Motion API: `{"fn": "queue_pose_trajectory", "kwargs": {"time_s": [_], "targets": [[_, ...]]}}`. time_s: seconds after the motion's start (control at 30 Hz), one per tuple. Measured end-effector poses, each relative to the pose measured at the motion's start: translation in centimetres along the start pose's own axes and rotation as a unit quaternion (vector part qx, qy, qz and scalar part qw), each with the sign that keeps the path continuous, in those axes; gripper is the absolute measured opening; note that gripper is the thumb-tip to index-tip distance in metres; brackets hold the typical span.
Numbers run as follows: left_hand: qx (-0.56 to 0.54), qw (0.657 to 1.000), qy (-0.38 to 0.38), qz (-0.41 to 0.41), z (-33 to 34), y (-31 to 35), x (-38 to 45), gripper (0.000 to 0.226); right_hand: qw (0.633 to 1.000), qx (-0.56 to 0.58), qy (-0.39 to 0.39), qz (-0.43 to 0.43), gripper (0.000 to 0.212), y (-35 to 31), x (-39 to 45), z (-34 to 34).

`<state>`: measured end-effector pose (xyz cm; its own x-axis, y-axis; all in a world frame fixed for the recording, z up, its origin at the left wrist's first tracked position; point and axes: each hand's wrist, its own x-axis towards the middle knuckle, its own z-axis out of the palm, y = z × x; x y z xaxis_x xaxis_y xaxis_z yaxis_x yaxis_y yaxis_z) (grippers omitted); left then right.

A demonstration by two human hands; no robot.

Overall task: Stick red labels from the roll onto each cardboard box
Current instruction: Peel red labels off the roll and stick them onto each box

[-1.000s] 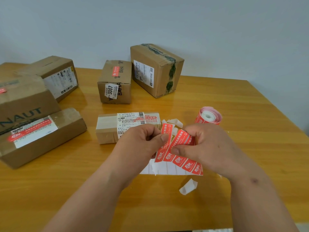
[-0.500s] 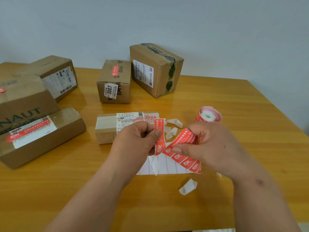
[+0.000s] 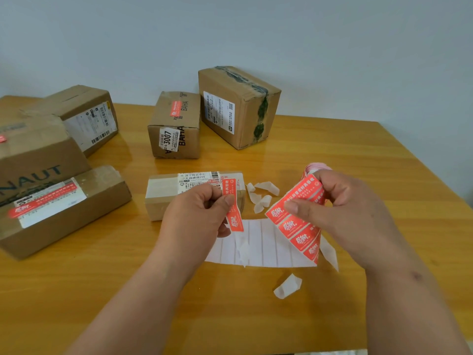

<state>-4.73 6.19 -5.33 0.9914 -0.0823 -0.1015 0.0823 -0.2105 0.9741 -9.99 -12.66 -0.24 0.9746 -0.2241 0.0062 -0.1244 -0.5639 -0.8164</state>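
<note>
Above table [image 3: 358, 155]: left hand [image 3: 202, 216] pinches red label [image 3: 232, 206].

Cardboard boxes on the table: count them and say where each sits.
6. Far-left box; NAUT box at the left edge; long box in front of it; BAHA box mid-back; tall box behind right; flat box by the left hand.

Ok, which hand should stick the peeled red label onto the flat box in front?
Left. The left hand already pinches the loose red paper label just above that flat cardboard box; the right hand holds the label strip.
</note>
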Motion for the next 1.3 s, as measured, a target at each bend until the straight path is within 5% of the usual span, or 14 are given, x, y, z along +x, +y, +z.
{"fn": "queue_pose_trajectory", "kwargs": {"time_s": [0.13, 0.2, 0.33, 0.47, 0.6, 0.83, 1.3], "targets": [[-0.010, 1.000, -0.017, 0.002, 0.0, 0.5, -0.3, 0.015, 0.973, -0.189, 0.127, -0.020, 0.061, 0.4, 1.1, 1.6], [-0.009, 1.000, -0.025, 0.003, 0.1, 0.7, -0.4, 0.014, 0.962, -0.199, 0.179, -0.055, 0.060, 0.1, 1.0, 2.2], [-0.007, 1.000, -0.027, 0.010, 0.1, 1.0, -0.6, 0.014, 0.996, -0.057, 0.051, -0.035, 0.013, -0.5, 0.3, 3.0], [-0.037, 0.998, -0.040, 0.012, 0.1, 1.4, -1.0, 0.019, 0.996, 0.039, -0.078, -0.014, 0.025, -1.1, -0.1, 4.2], [-0.082, 0.993, -0.087, -0.017, -0.3, 1.7, -1.6, 0.048, 0.991, 0.128, -0.032, 0.000, 0.027, -1.1, 0.1, 4.3], [-0.113, 0.976, -0.172, -0.068, -1.6, 1.6, -2.0, 0.009, 0.978, 0.206, 0.000, 0.018, 0.028, -0.9, 0.4, 3.7], [-0.078, 0.986, -0.135, -0.064, -2.0, 1.8, -2.3, 0.013, 0.972, 0.232, -0.031, 0.019, 0.026, -1.6, 0.0, 4.0]]}}
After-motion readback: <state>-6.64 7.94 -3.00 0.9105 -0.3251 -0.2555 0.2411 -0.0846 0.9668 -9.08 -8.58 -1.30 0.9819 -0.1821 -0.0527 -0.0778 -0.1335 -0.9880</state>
